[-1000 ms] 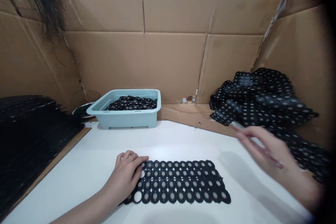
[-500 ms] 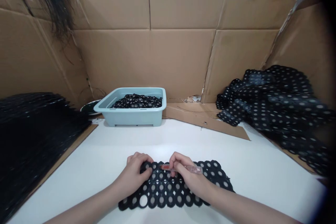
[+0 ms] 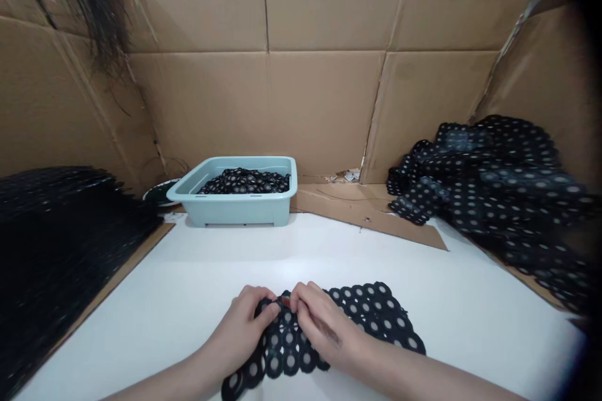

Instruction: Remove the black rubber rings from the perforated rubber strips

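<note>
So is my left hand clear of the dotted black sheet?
No, your left hand grips the dotted black sheet at its far edge.

Txt, labels, brands, nos., signs: none legible.
</note>
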Available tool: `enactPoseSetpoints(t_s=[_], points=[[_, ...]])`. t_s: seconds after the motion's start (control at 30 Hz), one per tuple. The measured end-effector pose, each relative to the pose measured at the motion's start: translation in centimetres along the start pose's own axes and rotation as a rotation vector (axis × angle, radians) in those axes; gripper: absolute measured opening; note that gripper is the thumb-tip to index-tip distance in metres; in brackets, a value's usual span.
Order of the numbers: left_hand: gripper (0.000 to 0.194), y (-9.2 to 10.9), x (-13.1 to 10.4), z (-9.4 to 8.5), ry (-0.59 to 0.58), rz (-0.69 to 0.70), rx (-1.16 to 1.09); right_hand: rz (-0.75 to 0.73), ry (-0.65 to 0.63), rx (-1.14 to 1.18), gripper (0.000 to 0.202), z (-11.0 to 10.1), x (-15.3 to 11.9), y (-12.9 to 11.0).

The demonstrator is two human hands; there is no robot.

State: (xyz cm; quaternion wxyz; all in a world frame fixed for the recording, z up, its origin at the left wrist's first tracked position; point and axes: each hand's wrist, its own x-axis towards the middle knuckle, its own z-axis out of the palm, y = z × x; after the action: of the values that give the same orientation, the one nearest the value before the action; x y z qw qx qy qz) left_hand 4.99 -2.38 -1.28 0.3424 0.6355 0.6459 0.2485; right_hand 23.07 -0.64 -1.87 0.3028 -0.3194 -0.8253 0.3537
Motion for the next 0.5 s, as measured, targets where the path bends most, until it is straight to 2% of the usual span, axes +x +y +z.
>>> enactPoseSetpoints(t_s=[0.07, 0.13, 0.2, 0.27, 0.33, 0.37, 0.43, 0.5], points=[[0.021, 0.0, -0.1, -0.3, -0.045, -0.005, -0.037, 0.013, -0.004, 0.019, 0.013, 0.1, 0.0, 0.1], [0.020, -0.2, 0.1, -0.6, -0.035, 0.015, -0.016, 0.055, 0.016, 0.145, 0.016, 0.2, 0.0, 0.5], [0.021, -0.4, 0.2, -0.8, 0.002, 0.029, 0.012, 0.087, 0.123, 0.311, 0.022, 0.0, 0.0, 0.7], [0.020, -0.6, 0.4, -0.9, 0.016, 0.023, 0.008, 0.050, 0.272, 0.349, 0.026, -0.4, 0.0, 0.7], [0.020, -0.6, 0.4, -0.9, 0.006, 0.022, -0.017, -0.073, 0.333, 0.192, 0.025, -1.0, 0.1, 0.5], [0.019, -0.4, 0.3, -0.9, -0.005, 0.031, -0.030, -0.148, 0.306, 0.079, 0.021, -1.2, 0.2, 0.3], [0.015, 0.1, 0.0, -0.9, -0.028, 0.080, -0.043, -0.307, 0.191, -0.156, 0.015, -1.3, 0.4, 0.1], [0.010, 0.9, -0.5, -0.9, -0.049, 0.151, -0.025, -0.461, 0.070, -0.376, 0.018, -0.9, 0.6, 0.3]])
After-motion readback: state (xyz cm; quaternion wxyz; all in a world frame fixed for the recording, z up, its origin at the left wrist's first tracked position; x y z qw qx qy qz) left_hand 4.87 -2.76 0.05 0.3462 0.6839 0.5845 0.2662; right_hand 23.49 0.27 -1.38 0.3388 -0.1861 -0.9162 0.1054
